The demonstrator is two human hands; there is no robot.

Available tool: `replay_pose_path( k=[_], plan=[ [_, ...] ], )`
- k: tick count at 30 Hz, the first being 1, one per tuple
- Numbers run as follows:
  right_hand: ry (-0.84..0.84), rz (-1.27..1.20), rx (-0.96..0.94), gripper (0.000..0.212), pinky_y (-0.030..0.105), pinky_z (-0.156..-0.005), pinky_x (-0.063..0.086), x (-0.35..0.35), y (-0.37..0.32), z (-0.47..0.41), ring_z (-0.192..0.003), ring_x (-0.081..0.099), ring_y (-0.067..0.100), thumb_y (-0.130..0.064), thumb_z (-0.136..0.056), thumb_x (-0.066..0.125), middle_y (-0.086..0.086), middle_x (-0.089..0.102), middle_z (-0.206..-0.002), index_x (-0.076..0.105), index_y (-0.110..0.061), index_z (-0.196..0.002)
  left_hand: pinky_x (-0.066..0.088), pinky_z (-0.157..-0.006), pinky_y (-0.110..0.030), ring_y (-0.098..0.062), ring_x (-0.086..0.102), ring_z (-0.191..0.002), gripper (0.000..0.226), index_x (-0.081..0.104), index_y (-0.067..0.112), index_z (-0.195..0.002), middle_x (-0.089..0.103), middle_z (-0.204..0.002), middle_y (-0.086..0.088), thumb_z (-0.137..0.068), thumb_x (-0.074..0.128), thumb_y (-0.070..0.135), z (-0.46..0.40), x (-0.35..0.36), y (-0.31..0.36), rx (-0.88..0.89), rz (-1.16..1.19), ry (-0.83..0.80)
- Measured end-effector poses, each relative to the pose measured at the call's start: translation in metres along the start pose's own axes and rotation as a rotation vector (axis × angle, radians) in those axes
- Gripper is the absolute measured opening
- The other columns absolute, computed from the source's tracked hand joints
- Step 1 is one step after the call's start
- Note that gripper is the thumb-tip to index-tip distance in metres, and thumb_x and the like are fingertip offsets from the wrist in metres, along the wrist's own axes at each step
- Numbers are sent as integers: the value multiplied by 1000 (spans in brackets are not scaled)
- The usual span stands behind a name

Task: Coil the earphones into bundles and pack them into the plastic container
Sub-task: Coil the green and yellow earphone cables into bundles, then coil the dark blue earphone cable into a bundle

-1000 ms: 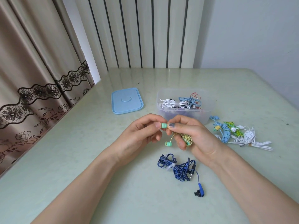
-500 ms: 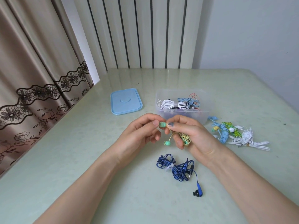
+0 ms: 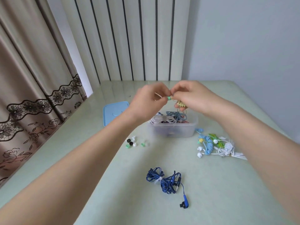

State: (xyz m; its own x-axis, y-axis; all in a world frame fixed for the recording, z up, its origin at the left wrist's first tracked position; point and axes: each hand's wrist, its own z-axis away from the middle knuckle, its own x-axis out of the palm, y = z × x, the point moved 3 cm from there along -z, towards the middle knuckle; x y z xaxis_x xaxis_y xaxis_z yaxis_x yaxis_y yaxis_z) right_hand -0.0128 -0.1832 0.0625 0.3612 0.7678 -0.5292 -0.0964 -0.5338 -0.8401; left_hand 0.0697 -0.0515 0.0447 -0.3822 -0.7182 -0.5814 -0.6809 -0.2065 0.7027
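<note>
Above the plastic container (image 3: 186,129), the left hand (image 3: 148,101) pinched a green earbud (image 3: 169,98) while the right hand (image 3: 191,95) gripped 1 yellow coiled bundle (image 3: 180,103). 1 blue lid (image 3: 113,111) lay left of the container. On the table (image 3: 97,184), 1 dark blue bundle (image 3: 164,181) lay nearer; several loose eartips (image 3: 131,142) and a pile of earphones (image 3: 215,146) were too tangled to count.

Yellow coiled earphones (image 3: 180,103) held over clear plastic container (image 3: 193,127), dark blue bundle (image 3: 164,181) nearer on table

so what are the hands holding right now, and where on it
The right hand grips the yellow earphone bundle by its coil; the left hand pinches its green earbud.
</note>
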Motion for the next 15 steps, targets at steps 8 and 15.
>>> replay_pose_path(
  k=[8, 15],
  plan=[
    [-230, 743, 21, 36, 31, -88, 48, 10, 30, 4, -108, 58, 29, -12, -89, 49, 10, 60, -121, 60, -17, -123, 46, -66, -32, -27, 61, -86, 24, 61, 28, -91, 67, -88, 4, -85, 52, 7, -23, 42, -24, -55, -495, -222],
    [-207, 787, 68, 33, 36, -87, 54, 7, 28, 21, -100, 64, 32, -5, -85, 45, 13, 69, -108, 72, -11, -103, 54, -84, -35, -27, 66, -98, 33, 74, 19, -112, 75, -107, -3, -94, 48, 10, -15, 47, -32, -94, -467, -305]
  ],
)
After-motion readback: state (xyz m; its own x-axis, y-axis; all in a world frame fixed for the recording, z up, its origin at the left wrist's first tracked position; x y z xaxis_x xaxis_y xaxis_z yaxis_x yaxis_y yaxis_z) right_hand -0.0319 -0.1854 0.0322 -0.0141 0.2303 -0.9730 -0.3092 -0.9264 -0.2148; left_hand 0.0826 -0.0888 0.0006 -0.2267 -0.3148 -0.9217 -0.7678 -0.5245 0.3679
